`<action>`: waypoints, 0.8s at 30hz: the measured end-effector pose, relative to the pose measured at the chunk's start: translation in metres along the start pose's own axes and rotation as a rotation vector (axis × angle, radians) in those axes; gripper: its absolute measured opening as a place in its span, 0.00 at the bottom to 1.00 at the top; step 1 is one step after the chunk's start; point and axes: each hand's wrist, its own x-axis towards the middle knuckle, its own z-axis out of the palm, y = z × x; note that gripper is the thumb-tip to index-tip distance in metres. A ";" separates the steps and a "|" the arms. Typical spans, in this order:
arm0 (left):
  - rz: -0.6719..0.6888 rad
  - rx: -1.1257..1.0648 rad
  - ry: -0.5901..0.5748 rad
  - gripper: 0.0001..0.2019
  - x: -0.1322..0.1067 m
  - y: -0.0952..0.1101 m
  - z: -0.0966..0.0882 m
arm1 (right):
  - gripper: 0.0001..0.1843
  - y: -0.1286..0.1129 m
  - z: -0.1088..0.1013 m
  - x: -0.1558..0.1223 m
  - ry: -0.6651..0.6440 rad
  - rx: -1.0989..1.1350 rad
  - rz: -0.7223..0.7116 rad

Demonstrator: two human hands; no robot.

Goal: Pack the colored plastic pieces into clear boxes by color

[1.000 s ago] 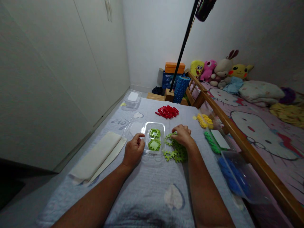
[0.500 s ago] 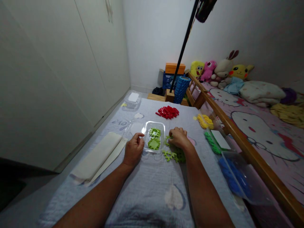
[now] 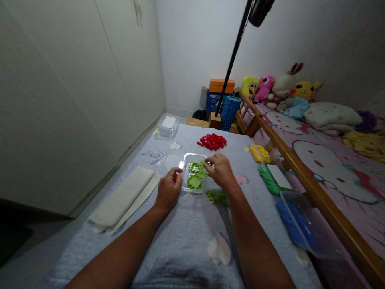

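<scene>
One half-curled left hand (image 3: 170,188) is at the left edge of the clear box (image 3: 192,191); I can't tell if it grips. Over the box's right side, the right hand (image 3: 221,167) pinches a green piece (image 3: 204,169), likely light and stiff, best held by its bumpy rim.

One head-worn camera looks forward and down from above the forearms, keeping both bare hands (image 3: 170,188) near, mid-frame, over the pale blue patterned cloth (image 3: 192,228), and reaching the plain white wall (image 3: 192,48) beyond.

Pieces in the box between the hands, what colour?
The pieces are light green; the head view shows it.
</scene>
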 end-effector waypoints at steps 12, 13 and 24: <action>0.000 -0.027 -0.013 0.13 0.000 -0.001 -0.001 | 0.13 0.006 0.005 0.000 -0.096 0.016 -0.030; -0.002 -0.025 -0.012 0.13 -0.001 -0.001 -0.001 | 0.13 0.019 0.001 0.002 -0.077 0.027 0.007; -0.017 -0.016 -0.018 0.14 0.001 -0.004 0.000 | 0.10 0.100 0.010 -0.008 -0.357 -0.066 0.313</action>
